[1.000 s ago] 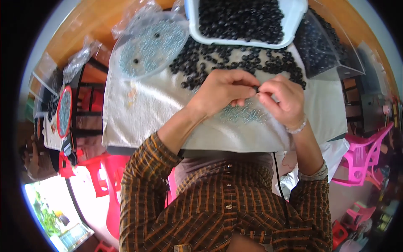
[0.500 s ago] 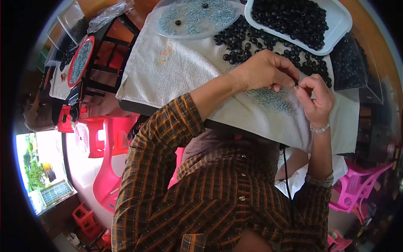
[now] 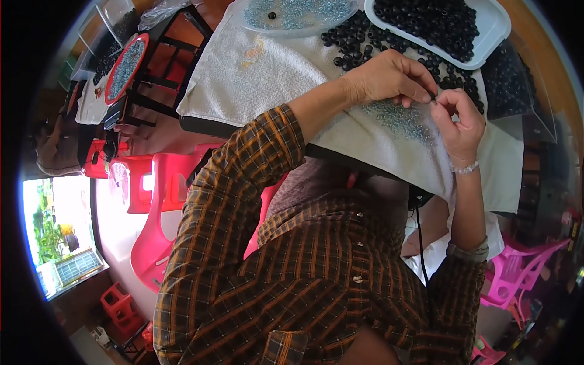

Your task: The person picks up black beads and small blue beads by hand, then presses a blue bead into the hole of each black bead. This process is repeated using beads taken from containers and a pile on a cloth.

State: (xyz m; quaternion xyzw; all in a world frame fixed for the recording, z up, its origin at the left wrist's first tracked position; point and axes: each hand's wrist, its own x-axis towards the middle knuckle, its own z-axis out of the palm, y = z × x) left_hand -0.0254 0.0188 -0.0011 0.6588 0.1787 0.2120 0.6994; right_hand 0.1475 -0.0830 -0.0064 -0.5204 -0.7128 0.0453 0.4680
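Note:
My left hand (image 3: 389,79) pinches a small black bead (image 3: 432,97) between thumb and fingertips above the towel-covered table. Close against it, my right hand (image 3: 460,125) has thumb and forefinger pressed together at the bead's lower side; what they grip is too small to make out. Below the hands lies a loose patch of tiny blue-grey glass beads (image 3: 398,121) on the white towel (image 3: 274,79). Just beyond, many larger black beads (image 3: 350,45) are scattered across the cloth.
A pale tray (image 3: 483,61) heaped with black beads stands at the far right, beside a clear box (image 3: 511,91) of dark beads. An oval container (image 3: 292,31) holds blue-grey beads at the back. A red-rimmed tray (image 3: 125,70) and pink chair (image 3: 155,231) are on the left.
The view has shifted a little, so the table sits higher in the picture. Both hands stay together at the bead with nearly the same pinch.

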